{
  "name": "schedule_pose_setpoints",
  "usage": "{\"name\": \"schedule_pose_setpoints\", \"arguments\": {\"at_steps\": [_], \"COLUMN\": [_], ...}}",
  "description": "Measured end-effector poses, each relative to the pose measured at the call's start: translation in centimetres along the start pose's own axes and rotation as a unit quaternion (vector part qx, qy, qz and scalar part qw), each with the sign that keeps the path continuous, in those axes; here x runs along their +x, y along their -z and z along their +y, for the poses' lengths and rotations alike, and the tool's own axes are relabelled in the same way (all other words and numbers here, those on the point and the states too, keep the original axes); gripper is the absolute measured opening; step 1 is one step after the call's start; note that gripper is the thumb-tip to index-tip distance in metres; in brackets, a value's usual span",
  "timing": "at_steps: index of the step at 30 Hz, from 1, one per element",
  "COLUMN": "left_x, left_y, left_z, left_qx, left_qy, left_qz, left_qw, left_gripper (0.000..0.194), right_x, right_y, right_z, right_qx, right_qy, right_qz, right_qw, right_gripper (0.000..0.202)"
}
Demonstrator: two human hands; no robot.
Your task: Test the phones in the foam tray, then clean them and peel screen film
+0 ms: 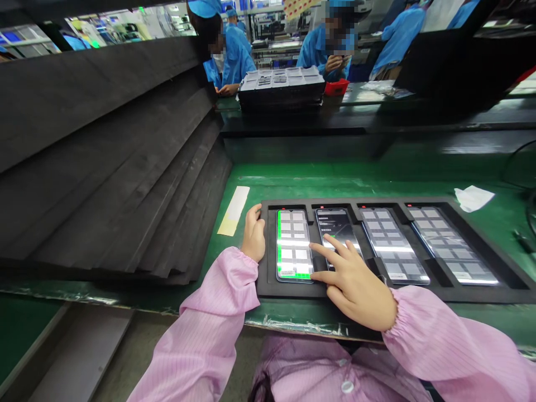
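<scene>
A black foam tray [268,287] lies on the green bench, with several phones set side by side in its slots. My left hand [253,233] is closed on the tray's left edge, fingers curled by its top corner. Spread over the tray, my right hand [355,282] has a fingertip at the lower right edge of the leftmost phone [293,234]. That phone shows pale grey blocks and a green band along its left and bottom. The second phone [335,220] has a dark screen, partly covered by my right hand. Grey blocks fill the third phone [391,240] and fourth phone [450,240].
A tall stack of black foam sheets [125,162] rises at the left. Beside the tray lie a cream paper strip [234,212] and a crumpled white paper [473,198]. A cable [523,243] is at the right. People in blue work behind a stack of trays [280,92].
</scene>
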State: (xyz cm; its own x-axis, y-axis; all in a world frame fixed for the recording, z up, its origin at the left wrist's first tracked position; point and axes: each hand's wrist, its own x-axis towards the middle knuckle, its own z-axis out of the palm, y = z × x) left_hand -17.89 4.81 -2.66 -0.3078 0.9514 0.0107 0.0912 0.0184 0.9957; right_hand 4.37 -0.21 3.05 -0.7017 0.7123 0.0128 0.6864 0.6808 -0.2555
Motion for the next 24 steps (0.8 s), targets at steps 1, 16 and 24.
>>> {"name": "schedule_pose_setpoints", "arguments": {"at_steps": [1, 16, 24], "left_x": [0.0, 0.0, 0.0], "left_y": [0.0, 0.0, 0.0], "left_z": [0.0, -0.3, -0.4], "left_qx": [0.001, -0.009, -0.01], "left_qy": [0.001, -0.01, -0.013], "left_qz": [0.0, 0.0, 0.006], "left_qw": [1.0, 1.0, 1.0], "left_gripper": [0.043, 0.043, 0.044], "right_x": [0.1, 4.0, 6.9], "right_y": [0.0, 0.8, 1.6], "right_z": [0.0, 0.8, 2.1], "right_qx": [-0.002, -0.035, -0.011], "right_qy": [-0.005, -0.094, -0.169], "right_qz": [0.002, -0.061, -0.088], "right_qw": [1.0, 0.993, 0.982], "right_gripper": [0.04, 0.041, 0.044]}}
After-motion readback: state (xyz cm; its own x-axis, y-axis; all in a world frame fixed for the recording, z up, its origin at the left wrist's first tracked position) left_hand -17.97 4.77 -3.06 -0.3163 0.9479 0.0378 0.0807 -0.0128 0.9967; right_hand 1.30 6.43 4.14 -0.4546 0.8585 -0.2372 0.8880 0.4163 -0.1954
